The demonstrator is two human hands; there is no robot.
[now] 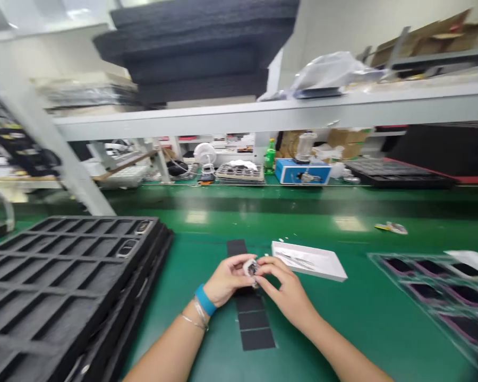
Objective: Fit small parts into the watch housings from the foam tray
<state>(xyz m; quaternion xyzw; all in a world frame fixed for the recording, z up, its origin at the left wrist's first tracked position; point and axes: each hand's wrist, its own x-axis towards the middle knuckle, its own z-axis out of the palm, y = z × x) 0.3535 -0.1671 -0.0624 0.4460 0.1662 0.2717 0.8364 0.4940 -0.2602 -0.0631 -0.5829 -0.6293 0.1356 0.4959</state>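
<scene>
Hands gripping small part (blurred), black strip beneath

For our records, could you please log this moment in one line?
left hand: holds part | right hand: touches part | under hands: black strip | nearby: white tray

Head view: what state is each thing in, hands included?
Small white-and-dark part, held in left hand and right hand.
Black segmented strip, lying flat.
Shallow white rectangular tray, open, slender tools inside.
Black foam compartment trays, stacked, two devices in the top one.
Clear plastic tray, holding dark panels.
Green bottle, upright.
White round fan, upright; running or not, cannot tell.
</scene>
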